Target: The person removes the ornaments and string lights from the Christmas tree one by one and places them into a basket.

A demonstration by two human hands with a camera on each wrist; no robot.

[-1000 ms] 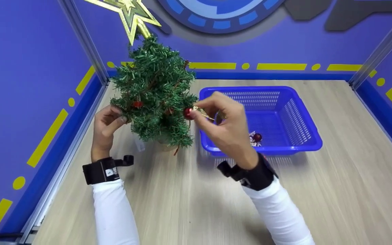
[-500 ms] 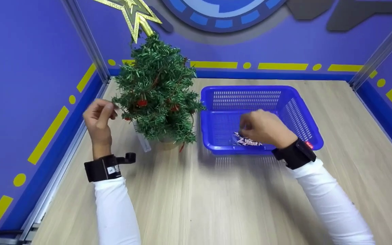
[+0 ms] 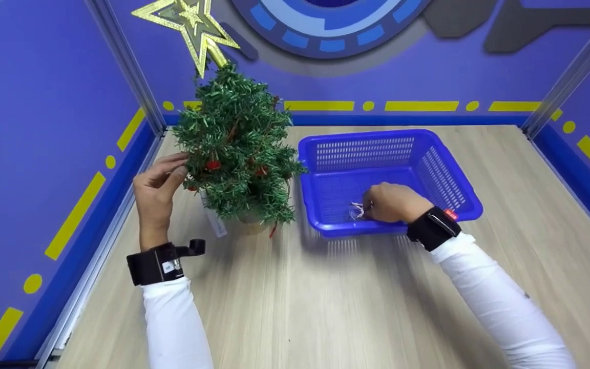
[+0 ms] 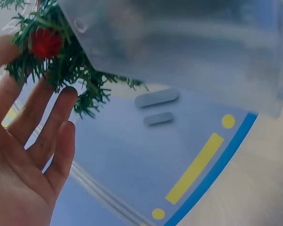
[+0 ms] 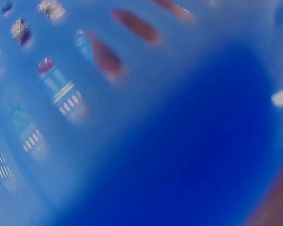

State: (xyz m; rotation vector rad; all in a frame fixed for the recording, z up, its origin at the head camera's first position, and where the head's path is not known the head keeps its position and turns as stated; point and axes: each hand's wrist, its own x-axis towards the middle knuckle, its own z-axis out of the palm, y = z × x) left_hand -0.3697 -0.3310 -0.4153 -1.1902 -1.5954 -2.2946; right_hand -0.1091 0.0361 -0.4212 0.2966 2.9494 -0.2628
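Observation:
A small artificial Christmas tree (image 3: 238,138) with a gold star topper (image 3: 191,20) stands left of the basket. My left hand (image 3: 154,202) is at its left side, fingers spread loosely against the branch tips. In the left wrist view, a red ornament (image 4: 46,44) hangs in the branches beside those fingers. My right hand (image 3: 392,202) reaches down into the blue basket (image 3: 320,227), fingers bent downward at a small shiny silvery-pink bundle (image 3: 357,210). Its fingertips are hidden, and the basket wall (image 5: 179,155) blocks most of the right wrist view.
Red ornaments (image 3: 213,165) hang among the front branches. A pale label strip (image 3: 215,218) hangs beside the tree's pot (image 3: 250,221). Blue panels (image 3: 54,102) enclose the wooden tabletop (image 3: 295,307) at the back and both sides.
My right hand left the tree's right side, where it held a red bauble with gold string, and went into the basket. My left hand drew off the branches, then came back to them.

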